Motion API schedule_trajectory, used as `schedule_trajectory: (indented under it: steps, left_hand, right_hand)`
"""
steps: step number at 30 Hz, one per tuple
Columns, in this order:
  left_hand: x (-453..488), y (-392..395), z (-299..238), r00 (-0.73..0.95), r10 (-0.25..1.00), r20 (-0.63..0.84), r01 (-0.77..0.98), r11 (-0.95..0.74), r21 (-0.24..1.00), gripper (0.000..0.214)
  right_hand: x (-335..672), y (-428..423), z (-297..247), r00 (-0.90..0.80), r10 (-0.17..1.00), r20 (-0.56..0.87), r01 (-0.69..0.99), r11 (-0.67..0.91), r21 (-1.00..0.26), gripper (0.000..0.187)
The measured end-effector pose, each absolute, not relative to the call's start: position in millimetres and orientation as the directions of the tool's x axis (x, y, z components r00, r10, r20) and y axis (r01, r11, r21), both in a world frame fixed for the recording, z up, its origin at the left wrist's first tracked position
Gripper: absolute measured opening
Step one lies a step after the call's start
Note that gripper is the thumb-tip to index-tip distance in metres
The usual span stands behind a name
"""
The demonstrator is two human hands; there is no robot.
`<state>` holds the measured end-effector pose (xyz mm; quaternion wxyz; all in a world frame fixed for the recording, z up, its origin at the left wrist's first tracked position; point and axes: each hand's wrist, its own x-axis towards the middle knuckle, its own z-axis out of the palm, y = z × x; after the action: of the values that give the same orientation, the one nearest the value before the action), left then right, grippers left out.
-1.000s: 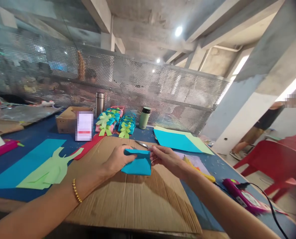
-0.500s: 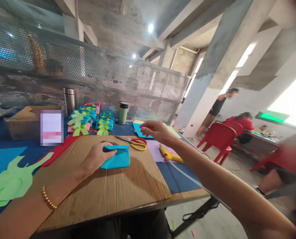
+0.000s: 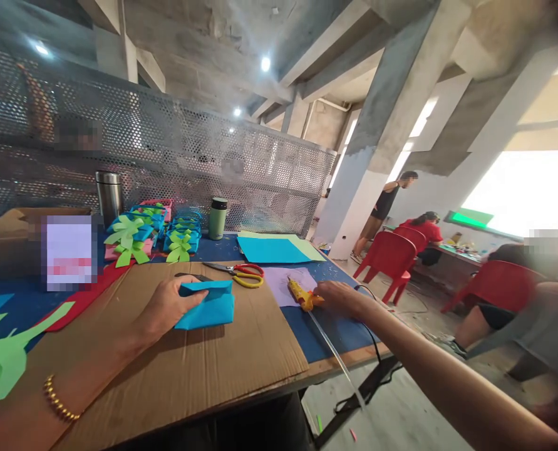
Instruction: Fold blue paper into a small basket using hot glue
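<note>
My left hand [image 3: 168,310] pinches a small blue folded felt pouch [image 3: 210,308], thumb on its near face, just above a brown cardboard sheet [image 3: 241,351]. Off to the right, my right hand [image 3: 337,297] has its fingers closed round the handle of a yellow glue gun [image 3: 300,293]. A clear glue stick [image 3: 335,354] sticks out from the gun's rear toward the table edge. Beneath the gun lies a lilac sheet [image 3: 279,285]. Scissors [image 3: 241,274] with red and yellow handles rest at the cardboard's far edge.
Small blue and pink baskets with green bows [image 3: 138,232] stand at the back beside a steel flask [image 3: 109,194] and a green bottle [image 3: 218,219]. Blue sheets [image 3: 273,249] lie back right. Green cut pieces [image 3: 6,363] are at left. People sit by red chairs [image 3: 384,257].
My right hand has come from above the blue sheets toward me and right, taking hold of the glue gun. My left hand keeps the pouch. The view has turned slightly right.
</note>
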<state>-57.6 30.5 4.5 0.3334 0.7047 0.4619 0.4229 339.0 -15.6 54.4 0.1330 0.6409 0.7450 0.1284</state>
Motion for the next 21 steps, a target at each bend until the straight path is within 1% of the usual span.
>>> schedule_trajectory:
  steps: [3,5,8,11,14,17,19,21]
  left_hand:
    - [-57,28,5,0.217,0.944,0.248,0.372,-0.314,0.874,0.038]
    - [-56,26,7,0.228,0.950,0.214,0.352,-0.285,0.891,0.040]
    - [-56,25,7,0.242,0.947,0.211,0.315,-0.283,0.906,0.039]
    - [-57,27,5,0.247,0.944,0.220,0.305,-0.291,0.907,0.038]
    - [-58,30,3,0.258,0.942,0.213,0.316,-0.291,0.903,0.037]
    - [-58,30,4,0.256,0.940,0.227,0.304,-0.301,0.904,0.036]
    - [-58,30,7,0.270,0.934,0.233,0.286,-0.308,0.907,0.035]
    - [-57,29,10,0.289,0.927,0.239,0.262,-0.317,0.912,0.035]
  right_hand:
    - [342,-25,36,-0.090,0.994,-0.069,0.913,0.110,0.394,0.023]
    - [342,-23,30,-0.075,0.996,-0.057,0.910,0.092,0.405,0.022]
    - [343,-10,31,-0.072,0.997,-0.022,0.910,0.075,0.407,0.024]
    - [348,6,34,-0.066,0.998,-0.006,0.914,0.063,0.401,0.024]
    - [353,14,35,-0.071,0.997,-0.022,0.922,0.075,0.379,0.024]
    - [350,14,39,-0.076,0.997,-0.027,0.935,0.080,0.344,0.015]
    - [340,15,48,-0.072,0.997,0.024,0.947,0.060,0.316,0.008]
    - [318,17,62,-0.104,0.990,0.097,0.960,0.074,0.269,0.011]
